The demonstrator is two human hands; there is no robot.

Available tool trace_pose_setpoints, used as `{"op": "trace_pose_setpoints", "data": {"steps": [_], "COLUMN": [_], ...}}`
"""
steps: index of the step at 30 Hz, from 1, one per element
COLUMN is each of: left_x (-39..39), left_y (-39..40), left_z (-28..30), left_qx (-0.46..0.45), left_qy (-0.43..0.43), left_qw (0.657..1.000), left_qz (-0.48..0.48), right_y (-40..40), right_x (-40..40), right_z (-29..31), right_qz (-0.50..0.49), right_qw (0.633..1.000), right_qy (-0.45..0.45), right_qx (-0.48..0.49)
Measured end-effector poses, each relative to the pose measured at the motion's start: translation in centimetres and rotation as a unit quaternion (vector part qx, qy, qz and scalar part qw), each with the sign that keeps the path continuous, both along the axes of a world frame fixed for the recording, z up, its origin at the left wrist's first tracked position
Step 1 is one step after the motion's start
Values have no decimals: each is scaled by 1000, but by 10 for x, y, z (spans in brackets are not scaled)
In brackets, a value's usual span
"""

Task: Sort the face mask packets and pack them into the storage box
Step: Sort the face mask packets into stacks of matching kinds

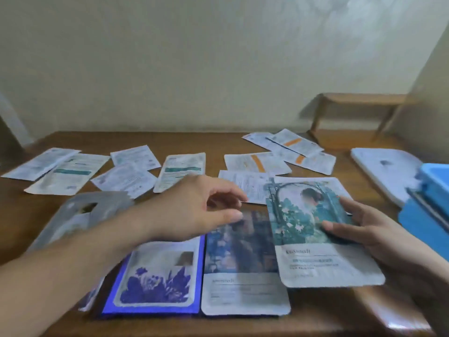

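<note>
While my right hand [364,229] pinches the green garden packet [315,229] by its right edge, thumb on the printed face and fingers curled behind, my left hand [194,210] hovers just above the dark blue packet [243,263], fingers loosely bent and holding nothing. These sachets look flat, light and floppy, with a slick foil skin, so I judge a one-edge pinch will let them sag and slide; taking a long side near the middle, or squaring several into a stack first, should hold better. Beside the dark blue one lies the purple flower packet [158,278]; white teal-striped packets [179,169] and orange-striped packets [279,154] are scattered further back on the wooden table [213,142]. At my right edge sits the blue storage box [432,198], with a white lid [384,171] beside it.
</note>
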State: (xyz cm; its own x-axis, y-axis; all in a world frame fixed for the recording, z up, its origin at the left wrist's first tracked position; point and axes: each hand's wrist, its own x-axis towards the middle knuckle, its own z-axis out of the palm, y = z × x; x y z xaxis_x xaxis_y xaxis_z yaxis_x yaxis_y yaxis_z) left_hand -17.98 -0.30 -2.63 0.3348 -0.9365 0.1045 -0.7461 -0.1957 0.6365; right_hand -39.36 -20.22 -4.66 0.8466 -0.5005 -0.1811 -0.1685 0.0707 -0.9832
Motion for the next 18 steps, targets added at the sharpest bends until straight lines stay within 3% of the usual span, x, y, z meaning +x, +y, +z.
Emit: {"op": "trace_pose_setpoints", "data": {"steps": [4, 9, 14, 16, 18], "left_x": [-22, -45, -59, -61, -62], "left_y": [-69, -104, -102, -100, -98], "left_z": [-9, -30, -38, -41, -43], "left_qx": [96, 173, 214, 216, 227], "left_qy": [-128, -202, -262, -288, -291], "left_qw": [984, 954, 930, 923, 920], "left_qz": [-76, -137, -142, -134, -134], "right_y": [-24, -26, -23, -24, -30], "right_x": [-39, -39, -33, -38, -46], "right_z": [-21, -35, -37, -33, -31], "right_qz": [-29, -15, -12, -30, -76], "right_qw": [997, 994, 981, 959, 901], "right_qy": [68, 89, 102, 135, 174], "right_qx": [-17, -62, -166, -247, -389]}}
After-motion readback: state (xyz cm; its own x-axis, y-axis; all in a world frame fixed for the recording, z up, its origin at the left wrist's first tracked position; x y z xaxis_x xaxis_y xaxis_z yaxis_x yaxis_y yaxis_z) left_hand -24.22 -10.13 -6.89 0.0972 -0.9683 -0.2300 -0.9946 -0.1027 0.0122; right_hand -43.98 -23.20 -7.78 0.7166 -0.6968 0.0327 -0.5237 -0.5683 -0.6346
